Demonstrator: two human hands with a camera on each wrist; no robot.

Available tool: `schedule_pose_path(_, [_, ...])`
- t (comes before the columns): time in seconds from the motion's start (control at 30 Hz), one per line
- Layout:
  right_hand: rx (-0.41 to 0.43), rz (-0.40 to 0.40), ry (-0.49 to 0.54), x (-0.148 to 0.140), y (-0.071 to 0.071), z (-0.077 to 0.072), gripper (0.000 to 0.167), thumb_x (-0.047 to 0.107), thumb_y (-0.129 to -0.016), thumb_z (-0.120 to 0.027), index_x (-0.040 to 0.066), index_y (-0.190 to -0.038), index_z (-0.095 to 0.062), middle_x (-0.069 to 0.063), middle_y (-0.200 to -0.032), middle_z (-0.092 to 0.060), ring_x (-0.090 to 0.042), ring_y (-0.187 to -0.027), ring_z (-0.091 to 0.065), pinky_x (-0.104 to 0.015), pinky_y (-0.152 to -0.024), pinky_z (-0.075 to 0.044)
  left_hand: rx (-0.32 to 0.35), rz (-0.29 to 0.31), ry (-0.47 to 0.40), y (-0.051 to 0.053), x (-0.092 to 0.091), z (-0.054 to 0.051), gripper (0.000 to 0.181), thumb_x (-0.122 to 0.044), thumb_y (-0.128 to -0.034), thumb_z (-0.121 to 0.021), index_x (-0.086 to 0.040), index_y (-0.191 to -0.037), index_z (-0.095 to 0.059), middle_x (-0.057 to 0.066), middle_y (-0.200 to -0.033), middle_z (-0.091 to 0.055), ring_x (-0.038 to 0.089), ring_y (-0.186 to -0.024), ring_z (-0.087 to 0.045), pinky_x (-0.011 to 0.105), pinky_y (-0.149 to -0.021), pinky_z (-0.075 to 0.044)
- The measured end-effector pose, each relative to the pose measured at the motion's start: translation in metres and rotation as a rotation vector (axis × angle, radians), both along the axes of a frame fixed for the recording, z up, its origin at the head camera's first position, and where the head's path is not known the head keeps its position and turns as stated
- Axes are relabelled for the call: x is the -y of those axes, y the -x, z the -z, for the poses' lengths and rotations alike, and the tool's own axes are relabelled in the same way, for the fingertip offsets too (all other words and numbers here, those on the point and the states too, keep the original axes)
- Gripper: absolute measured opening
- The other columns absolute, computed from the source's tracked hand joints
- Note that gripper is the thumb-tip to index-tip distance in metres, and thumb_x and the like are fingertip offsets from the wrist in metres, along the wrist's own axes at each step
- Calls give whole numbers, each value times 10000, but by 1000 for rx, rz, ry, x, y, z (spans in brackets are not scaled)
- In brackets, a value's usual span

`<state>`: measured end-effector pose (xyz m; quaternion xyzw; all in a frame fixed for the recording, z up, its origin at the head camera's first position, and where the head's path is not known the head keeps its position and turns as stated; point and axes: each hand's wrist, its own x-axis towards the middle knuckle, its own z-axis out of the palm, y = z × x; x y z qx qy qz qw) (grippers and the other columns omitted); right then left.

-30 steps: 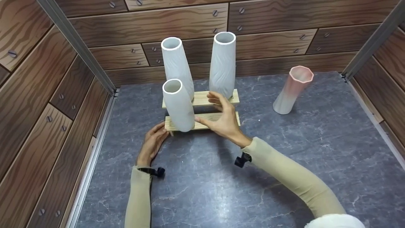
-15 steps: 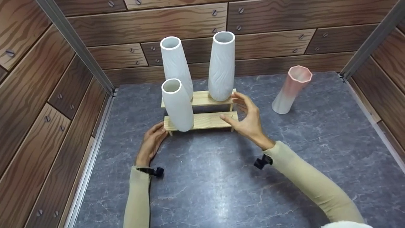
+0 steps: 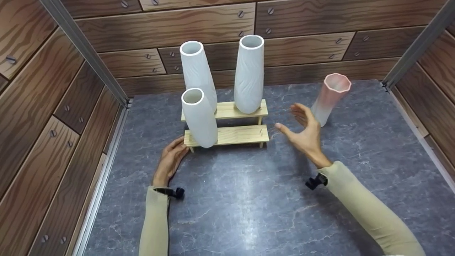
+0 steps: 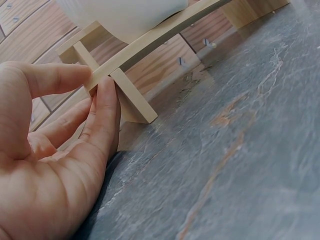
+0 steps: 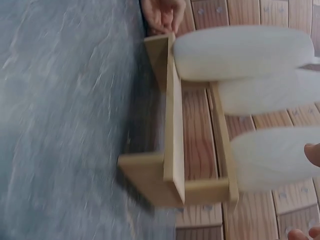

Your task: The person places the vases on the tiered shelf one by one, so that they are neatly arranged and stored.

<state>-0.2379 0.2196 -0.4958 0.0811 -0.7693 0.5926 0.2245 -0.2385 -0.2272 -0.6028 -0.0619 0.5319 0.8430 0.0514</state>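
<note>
A two-tier wooden stand (image 3: 243, 134) bears white vases: two ribbed ones, a vase (image 3: 199, 76) and a vase (image 3: 250, 74), on the back tier, and a smoother vase (image 3: 200, 119) at the left of the front tier. My left hand (image 3: 170, 161) pinches the front tier's left corner; the left wrist view shows fingertips (image 4: 106, 85) against the shelf end. My right hand (image 3: 306, 135) hovers right of the stand, fingers spread and holding nothing. Behind it stands a pink-and-white vase (image 3: 330, 97), its lower left partly hidden by the hand.
Wood-patterned panels (image 3: 167, 28) enclose the back and both sides of the dark marbled tabletop (image 3: 227, 206). A metal rail (image 3: 103, 177) runs along the left edge. The front tier's right part is bare wood beside the white vase.
My right hand has moved right, from beside the front white vase, past the stand's right end, to near the pink-and-white vase. The left hand stays at the stand's corner.
</note>
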Motion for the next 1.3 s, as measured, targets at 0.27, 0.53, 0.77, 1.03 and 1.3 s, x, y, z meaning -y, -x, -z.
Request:
schedule_pose_path(0.27, [-16, 148, -21, -24, -11, -11, 751, -31, -760, -928, -103, -1423, -584, -241, -1348, -664, -267, -1208, -643, -264, -1081, -563, 0, -2, 2, -1, 2, 0, 533, 74, -1049, -557, 120, -1563, -424, 183, -1463, -588, 136, -1192, -692, 275, -1076, -580])
schedule_pose_path(0.53, [-25, 207, -40, -47, -16, -17, 713, -5, -774, -919, -118, -1395, -586, -272, -1346, -652, -173, -1189, -644, -236, -1057, -556, -7, -6, -4, -2, 3, -2, 525, 81, -1047, -550, 128, -1555, -428, 196, -1455, -592, 146, -1186, -698, 272, -1072, -582])
schedule_pose_path(0.77, [-14, 239, -48, -75, -1, 2, 721, 22, -770, -926, -85, -1402, -598, -253, -1339, -661, -196, -1165, -655, -137, -984, -533, -7, 5, -14, -3, 2, -2, 498, 68, -1056, -553, 112, -1542, -456, 168, -1415, -611, 148, -1191, -699, 261, -1065, -584])
schedule_pose_path(1.03, [41, 340, -107, -102, 25, 22, 742, 111, -769, -954, -32, -1408, -606, -169, -1352, -664, -353, -1229, -653, -318, -1068, -570, -1, -7, -8, -1, 1, -1, 498, 72, -1055, -556, 112, -1541, -459, 165, -1400, -621, 157, -1179, -704, 274, -1076, -582])
schedule_pose_path(1.3, [100, 394, -124, -116, 43, 32, 766, 325, -785, -963, 43, -1402, -605, -119, -1369, -638, -306, -1241, -647, -358, -1077, -559, 1, 9, -5, -2, 0, -2, 509, 57, -1060, -563, 99, -1554, -450, 211, -1489, -565, 160, -1205, -695, 287, -1101, -571])
